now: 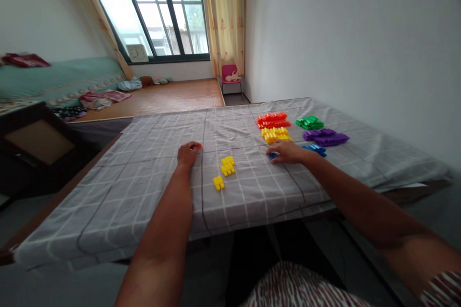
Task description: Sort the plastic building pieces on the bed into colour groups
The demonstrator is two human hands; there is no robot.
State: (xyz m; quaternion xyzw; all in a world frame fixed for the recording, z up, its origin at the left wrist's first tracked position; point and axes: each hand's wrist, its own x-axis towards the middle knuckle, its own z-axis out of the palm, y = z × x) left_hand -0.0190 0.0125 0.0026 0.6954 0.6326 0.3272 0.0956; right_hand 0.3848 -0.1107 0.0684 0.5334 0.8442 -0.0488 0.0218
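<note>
The person's left hand (pixel 187 154) is nearly closed, its fingertips pinching a small red-orange plastic piece (pixel 199 147) above the grey checked cloth (pixel 173 129) on the desk. The right hand (pixel 286 152) is curled low, thumb and fingers drawn in on a small blue plastic piece (pixel 273 156); the blur leaves it unclear whether that piece is lifted or rests on the cloth. Three small yellow plastic pieces (pixel 218 183) lie between the hands.

The right hand is the likelier source of trouble. It sits just beside the stacked yellow plastic pieces (pixel 275 135), with the blue plastic pile (pixel 316 149) close behind the wrist, so a careless sweep could push either out of shape or mix the colours. The red-orange pile (pixel 272 120) could shift too if the yellow one were shoved into it. The cloth is loose and creased, so a dragging forearm might tug it and unsettle the pieces, while a light fingertip pinch could let the red-orange piece slip
</note>
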